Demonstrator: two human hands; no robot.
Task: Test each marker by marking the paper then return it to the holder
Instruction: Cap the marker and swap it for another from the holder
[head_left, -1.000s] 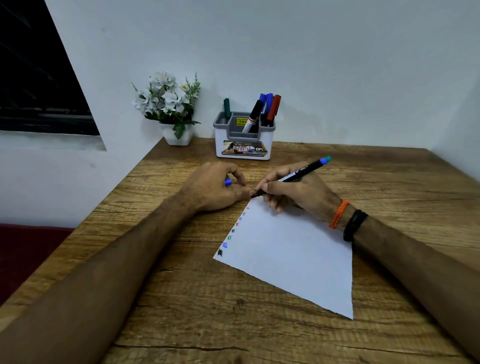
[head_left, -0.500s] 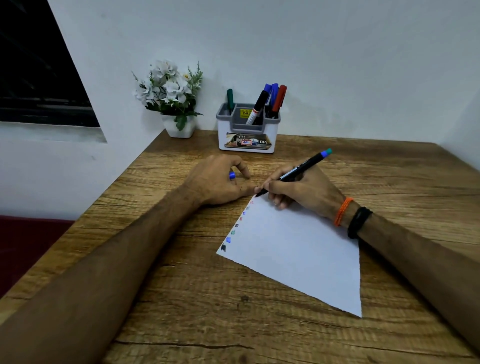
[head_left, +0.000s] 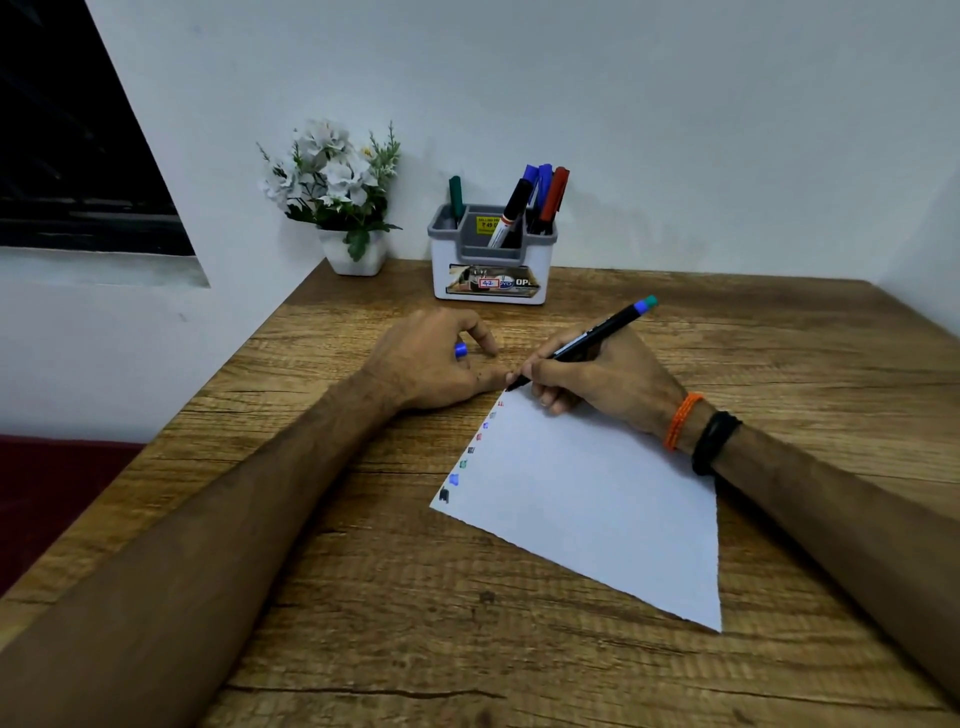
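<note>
My right hand (head_left: 602, 382) grips a black marker (head_left: 597, 338) with a blue-green end, its tip touching the far corner of the white paper (head_left: 592, 504). Several small coloured marks run down the paper's left edge. My left hand (head_left: 431, 364) rests on the table beside that corner and holds a blue cap (head_left: 460, 350) in its curled fingers. At the back stands the white and grey holder (head_left: 491, 260) with a green marker (head_left: 456, 195) on its left and black, blue and red markers (head_left: 540, 200) on its right.
A white pot of white flowers (head_left: 343, 197) stands left of the holder against the wall. The wooden table (head_left: 363, 597) ends at a wall on the left and back. A dark window (head_left: 67, 156) is at the upper left.
The view has shifted a little. Both hands stay at the paper's far corner, with the marker tip still on the paper.
</note>
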